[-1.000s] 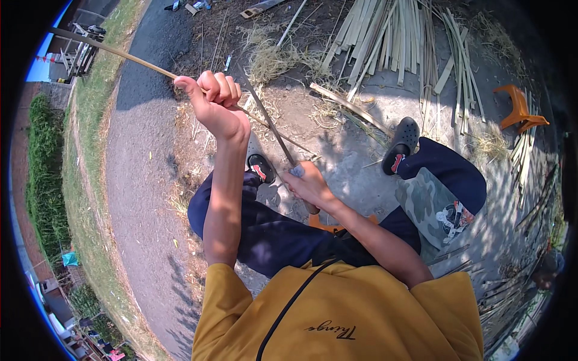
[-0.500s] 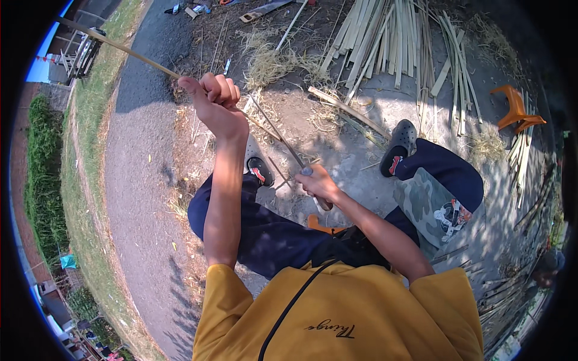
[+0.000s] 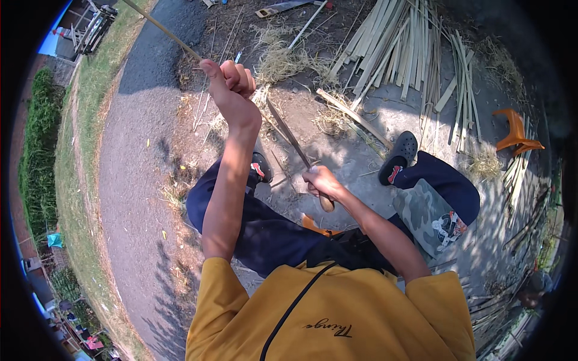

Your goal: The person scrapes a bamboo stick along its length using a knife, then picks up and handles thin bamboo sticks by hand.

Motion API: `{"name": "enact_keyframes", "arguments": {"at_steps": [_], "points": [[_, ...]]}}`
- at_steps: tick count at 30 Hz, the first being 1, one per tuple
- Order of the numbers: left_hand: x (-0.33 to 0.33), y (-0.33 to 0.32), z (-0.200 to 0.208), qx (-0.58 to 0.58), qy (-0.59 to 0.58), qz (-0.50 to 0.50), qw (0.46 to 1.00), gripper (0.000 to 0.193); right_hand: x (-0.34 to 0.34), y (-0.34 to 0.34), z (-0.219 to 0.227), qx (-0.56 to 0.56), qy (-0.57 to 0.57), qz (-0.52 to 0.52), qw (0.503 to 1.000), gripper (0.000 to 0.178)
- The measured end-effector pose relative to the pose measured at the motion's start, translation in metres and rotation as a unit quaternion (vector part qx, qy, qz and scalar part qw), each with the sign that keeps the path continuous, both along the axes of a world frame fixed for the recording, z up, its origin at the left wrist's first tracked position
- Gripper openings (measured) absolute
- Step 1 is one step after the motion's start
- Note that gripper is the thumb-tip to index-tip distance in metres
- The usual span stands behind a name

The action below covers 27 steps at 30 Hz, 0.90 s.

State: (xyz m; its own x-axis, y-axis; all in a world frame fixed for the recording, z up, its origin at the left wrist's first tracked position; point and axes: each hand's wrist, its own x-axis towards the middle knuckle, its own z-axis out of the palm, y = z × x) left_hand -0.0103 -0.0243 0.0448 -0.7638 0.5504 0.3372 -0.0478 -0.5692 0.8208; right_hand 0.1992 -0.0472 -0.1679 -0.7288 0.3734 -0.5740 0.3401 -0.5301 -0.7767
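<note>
Left hand (image 3: 232, 91) is gripping a stick (image 3: 162, 29) in a tight fist, held high, probably to steady it clear of the legs (image 3: 274, 236). Right hand (image 3: 324, 182) is wrapping firmly round the handle of a knife (image 3: 289, 135), its blade pointing up and away, likely for safety. Whether blade is touching stick: cannot tell. Stick is slanting up-left past the view's edge, looking thin, straight, tan.
</note>
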Motion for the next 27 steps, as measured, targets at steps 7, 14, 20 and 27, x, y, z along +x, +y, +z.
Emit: {"name": "enact_keyframes", "arguments": {"at_steps": [7,14,20,27], "points": [[-0.007,-0.007,-0.011,0.001,-0.004,0.009,1.000,0.066,-0.021,0.007,0.047,-0.044,-0.017,0.012,0.999,0.015],[-0.003,0.001,-0.002,-0.012,0.026,0.050,0.998,0.069,-0.019,-0.003,0.040,-0.042,0.121,-0.025,0.991,0.017],[-0.001,0.000,-0.003,-0.027,0.023,0.056,0.998,0.068,0.014,-0.002,-0.059,-0.021,-0.074,0.029,0.997,0.018],[-0.007,0.001,-0.012,-0.014,0.012,0.050,0.999,0.069,-0.025,0.011,0.029,-0.062,0.024,0.007,0.998,0.006]]}}
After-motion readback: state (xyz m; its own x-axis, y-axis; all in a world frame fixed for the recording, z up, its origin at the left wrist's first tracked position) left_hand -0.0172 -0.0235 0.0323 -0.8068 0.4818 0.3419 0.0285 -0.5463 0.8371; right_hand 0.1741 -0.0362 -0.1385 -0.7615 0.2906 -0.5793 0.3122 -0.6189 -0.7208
